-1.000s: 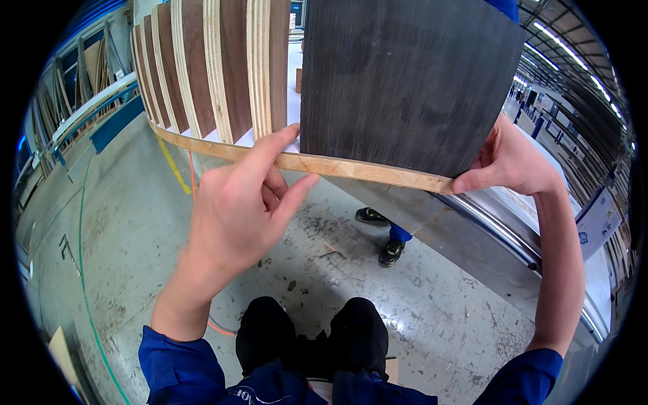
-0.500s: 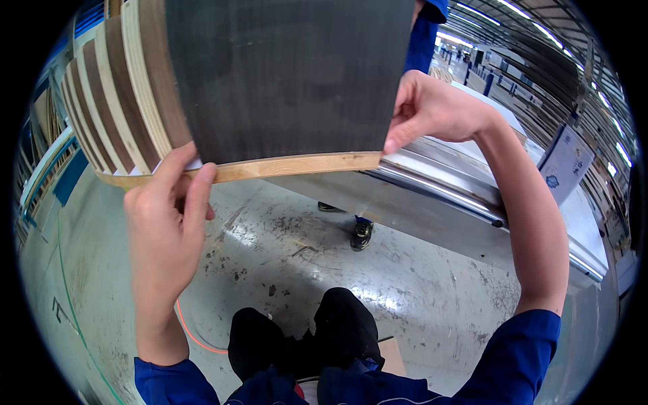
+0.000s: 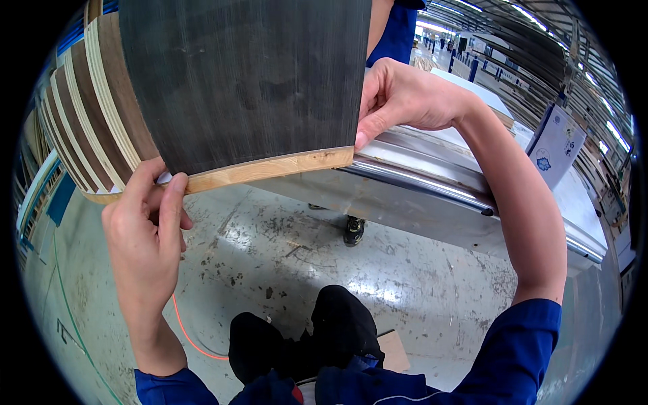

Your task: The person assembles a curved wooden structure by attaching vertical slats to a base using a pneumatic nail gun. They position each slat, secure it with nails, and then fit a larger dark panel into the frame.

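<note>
A dark, streaked wooden panel [image 3: 250, 81] fills the upper middle of the view. A pale wooden strip [image 3: 283, 167] runs along its near edge and carries on to the left. There, several brown-and-pale plywood slats [image 3: 101, 94] stand side by side with gaps between them. My left hand [image 3: 145, 223] is closed on the strip at the panel's lower left corner, thumb and fingers pinching it. At the lower right corner my right hand [image 3: 412, 98] grips the panel's right edge, thumb in front; its other fingers are partly hidden behind the panel.
Behind the panel, a metal-edged worktable [image 3: 418, 179] slopes away to the right, with a white-and-blue printed carton [image 3: 555, 145] on it. Another person's blue sleeve [image 3: 395, 34] and dark shoe [image 3: 354, 231] show beyond. An orange hose [image 3: 185, 331] lies on the scuffed floor.
The panel, strip and slats have shifted left in the view, and the strip's right end sits a little higher. Both my hands have moved left with them, keeping their grips.
</note>
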`<move>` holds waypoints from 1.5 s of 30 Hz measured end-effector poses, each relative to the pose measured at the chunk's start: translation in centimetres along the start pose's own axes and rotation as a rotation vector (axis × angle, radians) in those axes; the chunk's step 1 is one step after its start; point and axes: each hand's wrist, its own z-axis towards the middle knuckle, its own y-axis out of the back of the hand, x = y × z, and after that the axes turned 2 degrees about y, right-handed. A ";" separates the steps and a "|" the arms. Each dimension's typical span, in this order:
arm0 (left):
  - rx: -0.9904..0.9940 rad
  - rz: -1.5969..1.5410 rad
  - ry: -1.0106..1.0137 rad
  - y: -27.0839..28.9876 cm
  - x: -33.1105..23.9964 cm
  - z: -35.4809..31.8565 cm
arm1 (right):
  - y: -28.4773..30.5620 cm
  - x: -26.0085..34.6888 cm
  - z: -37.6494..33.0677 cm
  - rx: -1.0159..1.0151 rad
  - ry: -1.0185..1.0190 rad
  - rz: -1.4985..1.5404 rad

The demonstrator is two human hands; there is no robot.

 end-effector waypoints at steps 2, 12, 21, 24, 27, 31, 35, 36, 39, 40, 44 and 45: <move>-0.001 -0.011 0.013 0.0 -0.1 0.0 | 0.0 0.1 0.0 -0.009 0.005 -0.004; -0.005 0.015 0.027 0.0 0.2 -0.1 | 0.0 0.4 0.0 0.003 -0.023 -0.162; -0.021 0.029 -0.100 0.5 1.5 -0.7 | -0.3 1.5 -0.3 -0.007 -0.047 0.021; -0.033 0.030 -0.107 0.6 1.6 -0.8 | -0.9 2.8 -0.1 -0.051 -0.081 -0.036; -0.039 0.012 -0.105 0.6 1.8 -0.6 | -1.4 3.6 -0.2 -0.103 -0.096 -0.050; -0.024 0.033 -0.106 0.6 2.0 -0.3 | -1.7 3.8 -0.2 -0.141 -0.115 -0.068; -0.027 0.052 -0.101 0.7 1.9 -0.4 | -2.1 3.7 -0.2 -0.158 -0.077 -0.063; -0.027 0.039 -0.079 0.7 1.9 -0.4 | -2.1 3.8 -0.1 -0.161 -0.078 -0.068; -0.033 0.016 -0.042 0.6 1.8 -0.4 | -2.1 4.3 -0.1 -0.153 -0.104 -0.087; -0.039 0.017 -0.050 0.6 1.9 -0.4 | -2.1 4.4 -0.1 -0.152 -0.107 -0.087; -0.042 0.023 -0.052 0.6 1.8 -0.4 | -2.2 3.6 -0.1 -0.156 -0.084 -0.055; -0.041 0.025 -0.052 0.6 1.8 -0.4 | -2.2 3.6 -0.1 -0.160 -0.076 -0.051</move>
